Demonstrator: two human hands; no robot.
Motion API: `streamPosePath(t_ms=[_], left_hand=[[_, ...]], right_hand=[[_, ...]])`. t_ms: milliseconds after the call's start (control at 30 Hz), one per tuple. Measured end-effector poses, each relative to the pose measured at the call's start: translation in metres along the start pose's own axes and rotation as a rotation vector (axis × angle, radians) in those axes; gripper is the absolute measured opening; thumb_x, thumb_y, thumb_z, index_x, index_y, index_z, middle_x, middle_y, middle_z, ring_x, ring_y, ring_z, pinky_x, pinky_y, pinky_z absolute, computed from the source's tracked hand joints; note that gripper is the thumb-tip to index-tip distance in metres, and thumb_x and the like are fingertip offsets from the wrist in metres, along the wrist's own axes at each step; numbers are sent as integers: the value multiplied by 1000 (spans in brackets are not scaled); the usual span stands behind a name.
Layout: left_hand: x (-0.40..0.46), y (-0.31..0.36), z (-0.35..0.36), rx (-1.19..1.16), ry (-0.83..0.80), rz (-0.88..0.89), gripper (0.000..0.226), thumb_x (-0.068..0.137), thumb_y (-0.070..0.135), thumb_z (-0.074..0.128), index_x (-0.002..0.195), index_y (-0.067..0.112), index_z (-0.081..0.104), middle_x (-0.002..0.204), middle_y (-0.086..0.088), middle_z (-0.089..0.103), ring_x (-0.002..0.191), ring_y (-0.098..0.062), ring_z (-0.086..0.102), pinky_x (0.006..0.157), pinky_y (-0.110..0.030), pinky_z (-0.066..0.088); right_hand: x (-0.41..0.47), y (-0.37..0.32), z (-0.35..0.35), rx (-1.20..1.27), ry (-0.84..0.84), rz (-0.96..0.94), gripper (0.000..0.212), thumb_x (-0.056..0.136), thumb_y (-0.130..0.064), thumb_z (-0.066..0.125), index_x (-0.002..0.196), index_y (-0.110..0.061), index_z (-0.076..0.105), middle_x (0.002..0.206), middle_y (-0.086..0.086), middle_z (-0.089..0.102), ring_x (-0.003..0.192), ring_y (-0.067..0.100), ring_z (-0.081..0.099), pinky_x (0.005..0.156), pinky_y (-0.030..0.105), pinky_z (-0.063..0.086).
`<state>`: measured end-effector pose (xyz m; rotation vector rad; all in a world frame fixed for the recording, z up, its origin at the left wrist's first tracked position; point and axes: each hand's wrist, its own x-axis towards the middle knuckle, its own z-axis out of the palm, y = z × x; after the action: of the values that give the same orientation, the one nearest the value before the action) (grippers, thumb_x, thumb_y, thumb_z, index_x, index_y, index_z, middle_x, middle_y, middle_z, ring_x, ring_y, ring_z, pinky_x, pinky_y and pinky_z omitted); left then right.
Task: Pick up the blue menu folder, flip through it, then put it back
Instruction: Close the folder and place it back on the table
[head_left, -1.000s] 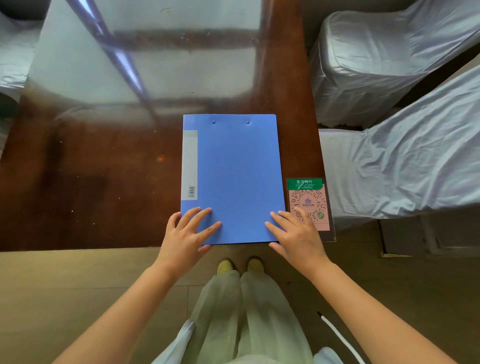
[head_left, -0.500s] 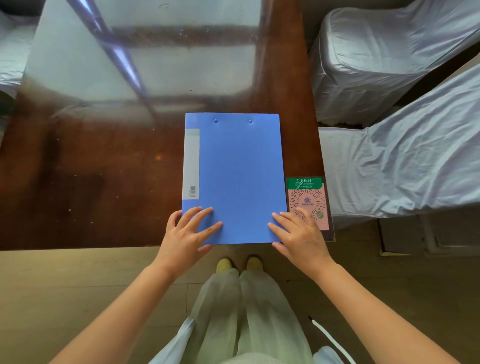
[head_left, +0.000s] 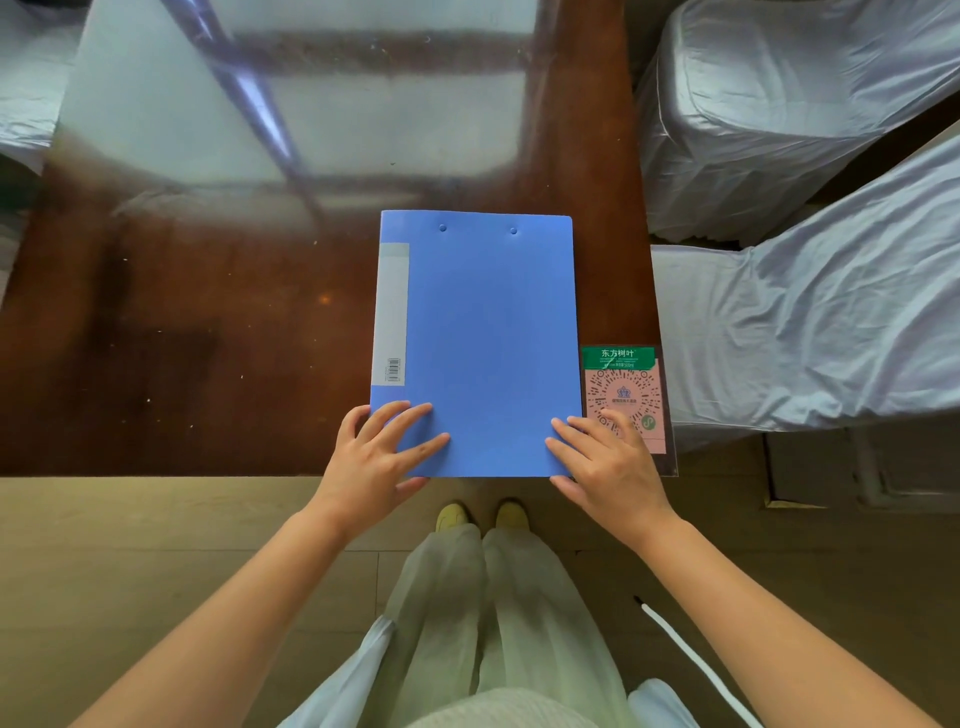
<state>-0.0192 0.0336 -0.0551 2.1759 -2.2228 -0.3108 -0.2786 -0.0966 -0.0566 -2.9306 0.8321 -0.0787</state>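
The blue menu folder (head_left: 483, 338) lies closed and flat on the dark wooden table (head_left: 208, 338), its near edge at the table's front edge. A grey label strip runs down its left side. My left hand (head_left: 376, 457) covers the folder's near left corner, fingers spread on the cover and thumb tucked at the near edge. My right hand (head_left: 605, 462) holds the near right corner the same way, with its outer fingers lying over a pink card.
A pink and green QR-code card (head_left: 626, 395) in a clear sleeve lies right of the folder at the table's corner. Chairs in grey covers (head_left: 810, 312) stand to the right. A glossy reflection covers the far tabletop. My legs and yellow shoes (head_left: 480, 514) are below.
The folder and both hands sit slightly higher in the view than before. Both hands stay on the same near corners, and the folder stays closed.
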Motion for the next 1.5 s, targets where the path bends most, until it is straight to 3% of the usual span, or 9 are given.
streamPosePath(t_ms=[367,800,967,1167,1267,1333,1500], left_hand=[[8,-10,-3,5,-36,59,59,58,39,84,113,31,64,125,-9,62,108,-33,59,94,-58,39],[4,0,-2,16,-31,24,57,61,35,82,115,27,63,128,-12,60,114,-35,57,99,-63,35],[3,4,2,30,-58,12,57,66,38,79,118,29,61,132,-11,57,120,-35,53,101,-62,33],[1,3,4,43,-46,10,57,67,36,79,120,29,60,133,-11,57,121,-35,52,100,-61,34],[0,5,2,40,-50,0,56,66,34,80,119,29,61,132,-11,57,120,-35,53,99,-62,35],[2,5,-2,37,-61,-12,56,66,35,80,119,29,61,132,-11,57,121,-35,52,100,-64,33],[4,5,-20,-26,-91,29,57,68,45,75,120,28,59,139,-11,50,131,-33,40,107,-69,14]], right_hand=[[6,8,-1,1,0,-64,46,60,-36,84,97,-11,71,103,8,74,95,23,68,92,45,47],[14,12,-6,-11,-60,-65,48,56,-42,84,93,-15,70,98,3,73,93,25,67,93,49,43],[14,13,-6,-7,-53,-44,49,57,-41,84,95,-15,70,100,3,73,95,26,66,94,44,26],[14,10,-9,-4,-89,-30,50,56,-40,85,96,-14,70,100,4,73,94,28,66,90,51,44],[15,10,-9,-4,-98,-25,50,57,-40,85,96,-14,69,100,4,73,95,28,66,93,50,38],[17,10,-11,-9,-116,-17,49,57,-40,85,96,-15,69,100,4,73,95,28,65,94,47,31],[20,6,-23,11,-179,-15,44,61,-41,82,94,-15,70,101,6,71,101,29,62,96,55,32]])
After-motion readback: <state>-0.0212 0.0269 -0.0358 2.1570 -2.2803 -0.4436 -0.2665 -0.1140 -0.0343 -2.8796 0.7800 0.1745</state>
